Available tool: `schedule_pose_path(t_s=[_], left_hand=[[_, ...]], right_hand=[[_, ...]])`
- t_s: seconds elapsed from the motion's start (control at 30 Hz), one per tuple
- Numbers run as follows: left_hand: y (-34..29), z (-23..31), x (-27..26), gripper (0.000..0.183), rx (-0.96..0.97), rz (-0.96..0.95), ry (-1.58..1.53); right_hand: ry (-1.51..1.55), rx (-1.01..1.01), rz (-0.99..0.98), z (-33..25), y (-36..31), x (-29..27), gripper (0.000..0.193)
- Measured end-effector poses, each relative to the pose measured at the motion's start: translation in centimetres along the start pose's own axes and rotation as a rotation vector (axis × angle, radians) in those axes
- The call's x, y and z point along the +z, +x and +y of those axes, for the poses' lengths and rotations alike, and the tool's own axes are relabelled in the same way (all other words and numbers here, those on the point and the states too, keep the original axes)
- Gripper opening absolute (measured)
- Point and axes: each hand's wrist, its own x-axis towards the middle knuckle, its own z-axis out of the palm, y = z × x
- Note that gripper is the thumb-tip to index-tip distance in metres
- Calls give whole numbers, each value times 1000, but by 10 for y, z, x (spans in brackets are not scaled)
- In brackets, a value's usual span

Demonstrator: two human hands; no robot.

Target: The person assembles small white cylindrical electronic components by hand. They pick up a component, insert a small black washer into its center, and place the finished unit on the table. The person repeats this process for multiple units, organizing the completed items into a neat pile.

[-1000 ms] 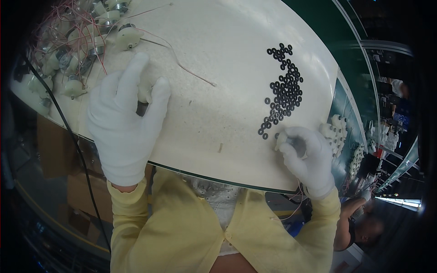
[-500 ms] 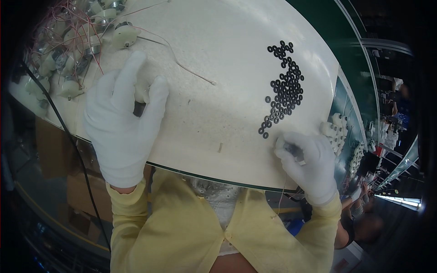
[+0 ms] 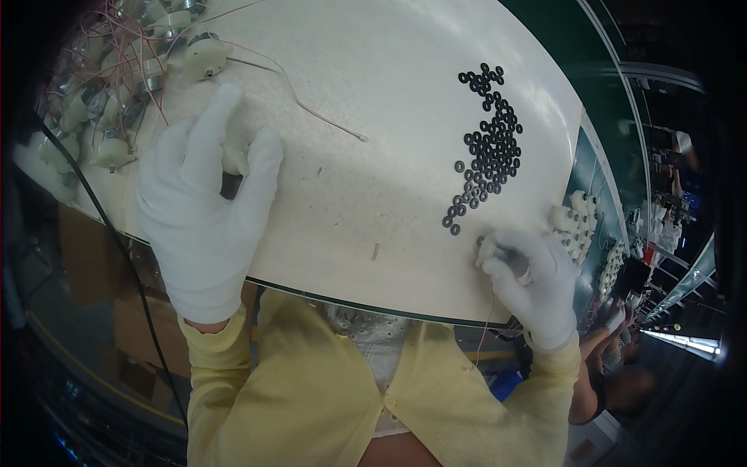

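My left hand (image 3: 204, 194), in a white glove, lies over the left part of the table. Its thumb and fingers curve around a cream plastic part (image 3: 235, 153), mostly hidden by the glove. Near the front right edge my right hand (image 3: 531, 282), also gloved, is closed in a pinch. A small dark ring (image 3: 480, 240) shows at its fingertips. Something greyish lies in the gap behind them, too hidden to name, and a thin wire (image 3: 485, 327) hangs below this hand. Ahead of it lies a loose cluster of black rings (image 3: 492, 149).
Small cream-and-metal motors with red and white wires (image 3: 109, 101) are heaped at the far left. One motor (image 3: 205, 57) lies apart, its lead stretching across the white table (image 3: 366, 70). More cream parts (image 3: 573, 226) stand at the right. A black cable (image 3: 117, 226) crosses the left side.
Both hands keep their grip shapes. The dark ring now shows at my right fingertips. The view has shifted slightly, and the left hand sits a little further left.
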Motion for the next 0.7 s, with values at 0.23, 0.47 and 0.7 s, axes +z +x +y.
schedule_pose_path(t_s=[0.23, 0.47, 0.7], left_hand=[[3, -4, 8, 45, 122, 138, -40], [3, -2, 7, 46, 103, 118, -33], [3, -2, 6, 45, 110, 118, -8]], right_hand=[[-49, -50, -96, -1, 12, -8, 27], [-193, -134, -150, -7, 14, -18, 22], [-188, -103, -254, -1, 14, -20, 24]])
